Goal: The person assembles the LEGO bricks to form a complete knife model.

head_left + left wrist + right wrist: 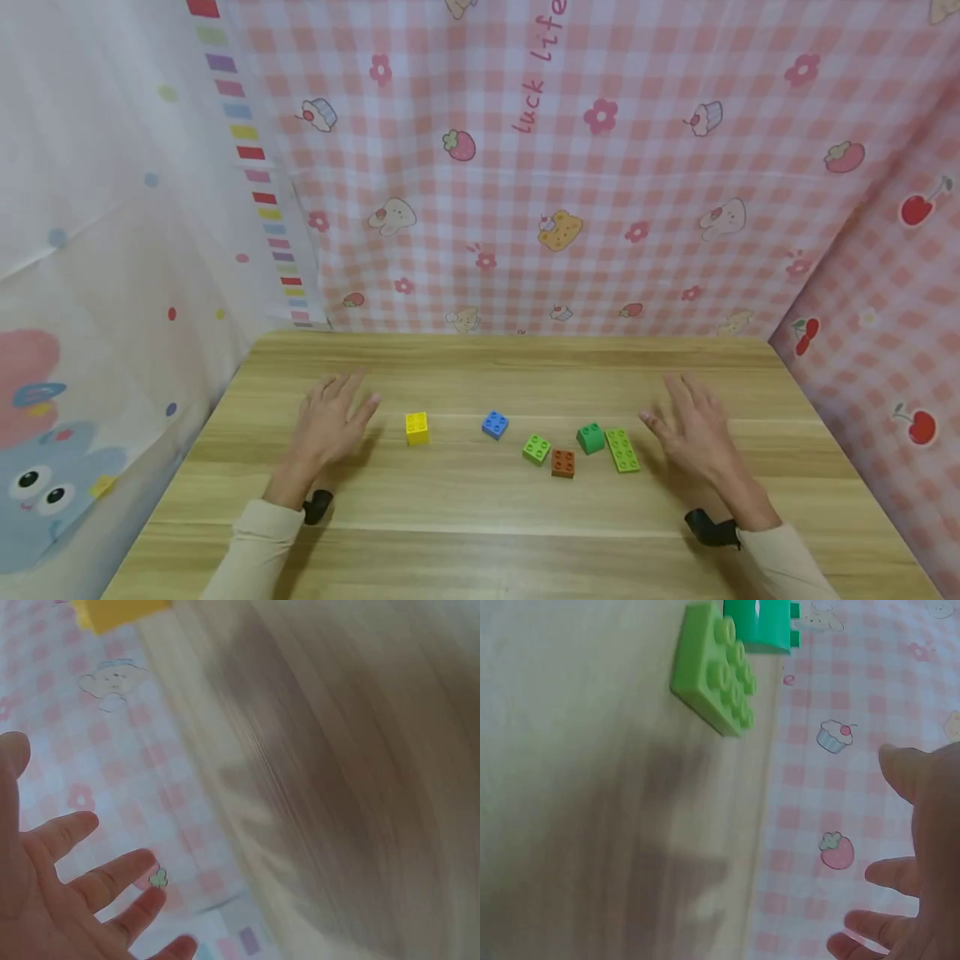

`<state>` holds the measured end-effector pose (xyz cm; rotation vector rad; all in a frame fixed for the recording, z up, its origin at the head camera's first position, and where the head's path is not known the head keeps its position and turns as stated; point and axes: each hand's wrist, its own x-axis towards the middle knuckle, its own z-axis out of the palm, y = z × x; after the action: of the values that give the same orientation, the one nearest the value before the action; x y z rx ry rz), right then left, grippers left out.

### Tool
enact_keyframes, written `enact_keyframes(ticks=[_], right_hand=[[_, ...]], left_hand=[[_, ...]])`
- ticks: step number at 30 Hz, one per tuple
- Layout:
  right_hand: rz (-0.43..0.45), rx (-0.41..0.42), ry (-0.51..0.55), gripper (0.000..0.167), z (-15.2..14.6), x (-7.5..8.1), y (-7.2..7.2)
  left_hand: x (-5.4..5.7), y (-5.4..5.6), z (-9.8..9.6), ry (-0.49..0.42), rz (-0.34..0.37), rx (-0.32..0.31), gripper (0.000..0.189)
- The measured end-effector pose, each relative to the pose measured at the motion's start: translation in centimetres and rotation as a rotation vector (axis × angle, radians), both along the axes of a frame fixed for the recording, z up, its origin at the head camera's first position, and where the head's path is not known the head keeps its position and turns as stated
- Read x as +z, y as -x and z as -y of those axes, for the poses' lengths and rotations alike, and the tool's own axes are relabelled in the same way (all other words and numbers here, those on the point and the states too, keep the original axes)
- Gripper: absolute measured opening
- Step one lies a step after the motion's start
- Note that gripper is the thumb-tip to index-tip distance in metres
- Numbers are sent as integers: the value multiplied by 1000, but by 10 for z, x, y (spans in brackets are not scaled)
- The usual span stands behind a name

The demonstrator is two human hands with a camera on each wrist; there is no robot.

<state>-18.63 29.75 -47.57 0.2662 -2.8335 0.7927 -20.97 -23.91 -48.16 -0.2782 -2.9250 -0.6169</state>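
My left hand [330,425] is held over the table's left side with fingers spread, holding nothing. Nearest to it is a yellow brick [417,429], just to its right. My right hand [693,432] hovers on the right side, fingers extended and nothing in them. Beside it lies a long light green brick [622,451], with a dark green curved brick [590,438] next to that. Toward the middle lie a blue brick [495,425], a small light green brick [536,450] and a brown brick [563,463]. The right wrist view shows the long light green brick [714,671] close up.
The bricks lie on a wood-grain table [450,542]. A pink checked curtain [510,183] hangs behind its back edge, with a white printed cloth [112,208] on the left and another checked cloth [900,333] on the right. Each wrist carries a black camera mount [711,528].
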Motion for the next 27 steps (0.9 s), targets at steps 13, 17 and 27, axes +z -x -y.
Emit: enact_keyframes(ticks=[13, 17, 27], right_hand=[[132, 34, 230, 58, 12, -14, -8], [207, 22, 289, 57, 14, -20, -12], [315, 20, 342, 66, 19, -32, -16]], left_hand=[[-10, 5, -18, -471, 276, -116, 70], [-13, 5, -22, -537, 363, -136, 74], [-18, 4, -29, -554, 432, -202, 80]])
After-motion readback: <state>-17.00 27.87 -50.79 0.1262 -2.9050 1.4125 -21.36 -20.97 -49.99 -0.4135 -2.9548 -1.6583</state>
